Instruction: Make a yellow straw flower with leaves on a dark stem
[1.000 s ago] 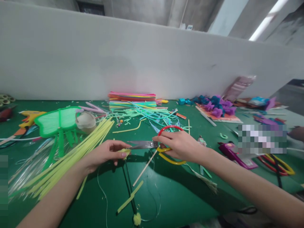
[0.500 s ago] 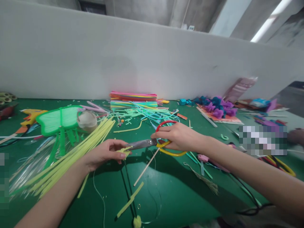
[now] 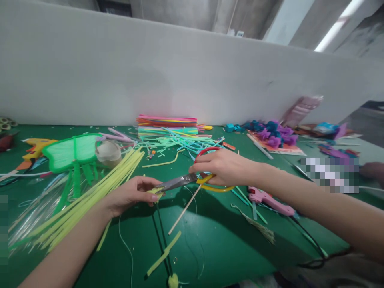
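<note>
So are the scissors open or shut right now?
Shut, or nearly: the scissors' blades read as one strip, tip at the yellow piece pinched by the left hand. The right hand grips the handles.

Small yellow-green fuzzy piece [image 3: 156, 192], pinched at left of centre frame, just above the green table. Scissors [image 3: 192, 181] with steel blades and red-and-yellow loop handles, lying near-horizontal at centre frame, tilted slightly down to the left, blade tips touching the fuzzy piece, handles gripped at right.
</note>
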### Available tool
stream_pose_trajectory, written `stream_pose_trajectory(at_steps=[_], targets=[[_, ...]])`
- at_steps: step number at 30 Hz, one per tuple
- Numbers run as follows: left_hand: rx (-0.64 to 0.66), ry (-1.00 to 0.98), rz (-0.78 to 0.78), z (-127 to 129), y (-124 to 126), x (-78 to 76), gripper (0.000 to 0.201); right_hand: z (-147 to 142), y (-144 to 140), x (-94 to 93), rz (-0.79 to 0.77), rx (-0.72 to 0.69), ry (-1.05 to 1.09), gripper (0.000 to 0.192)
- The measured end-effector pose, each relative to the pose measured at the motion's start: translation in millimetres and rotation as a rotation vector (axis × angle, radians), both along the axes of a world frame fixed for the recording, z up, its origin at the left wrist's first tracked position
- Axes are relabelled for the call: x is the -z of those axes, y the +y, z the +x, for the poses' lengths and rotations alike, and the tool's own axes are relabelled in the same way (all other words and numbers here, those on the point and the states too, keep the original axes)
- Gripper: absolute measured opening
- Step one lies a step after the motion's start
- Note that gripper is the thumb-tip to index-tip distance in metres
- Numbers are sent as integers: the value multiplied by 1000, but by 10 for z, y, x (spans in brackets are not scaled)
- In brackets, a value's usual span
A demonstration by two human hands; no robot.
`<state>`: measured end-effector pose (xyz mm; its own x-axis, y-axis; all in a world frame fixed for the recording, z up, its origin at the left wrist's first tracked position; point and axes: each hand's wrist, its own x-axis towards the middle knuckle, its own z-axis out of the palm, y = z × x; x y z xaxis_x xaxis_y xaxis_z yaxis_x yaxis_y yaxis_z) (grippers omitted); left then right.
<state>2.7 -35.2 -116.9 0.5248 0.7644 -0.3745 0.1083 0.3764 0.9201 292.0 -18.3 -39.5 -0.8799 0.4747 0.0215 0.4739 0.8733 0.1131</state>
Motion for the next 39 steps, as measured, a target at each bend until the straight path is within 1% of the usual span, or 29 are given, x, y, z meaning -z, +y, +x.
stream_pose_trajectory(at_steps=[4, 11, 13, 16, 17, 23, 26, 31, 35, 39], targets=[[0, -24, -2, 10, -10, -12, 37, -19, 35, -46, 23, 20, 18, 40], [7, -14, 2, 14, -14, -30, 37, -34, 66, -76, -18, 16, 42, 41], [13, -17, 6, 14, -17, -33, 36, -46, 63, -71, -10, 29, 50, 36], [5, -37, 11, 6, -20, -29, 38, -73, 54, -55, 12, 48, 81, 22], [2, -46, 9, 2, -20, -26, 38, -82, 51, -49, 19, 46, 90, 19], [8, -44, 16, -20, -11, -11, 40, -92, 68, -24, 50, -45, 79, 25], [22, -17, 34, -17, -1, -6, 40, -91, 98, -26, 73, -70, 66, 23], [2, -10, 35, -10, 7, -1, 41, -94, 180, -42, 95, -109, 78, 27], [4, -8, 37, -11, 4, 5, 41, -89, 236, -53, 93, -142, 76, 22], [12, 14, 77, -6, 8, 6, 42, -96, 253, -73, 82, -151, 41, 18]])
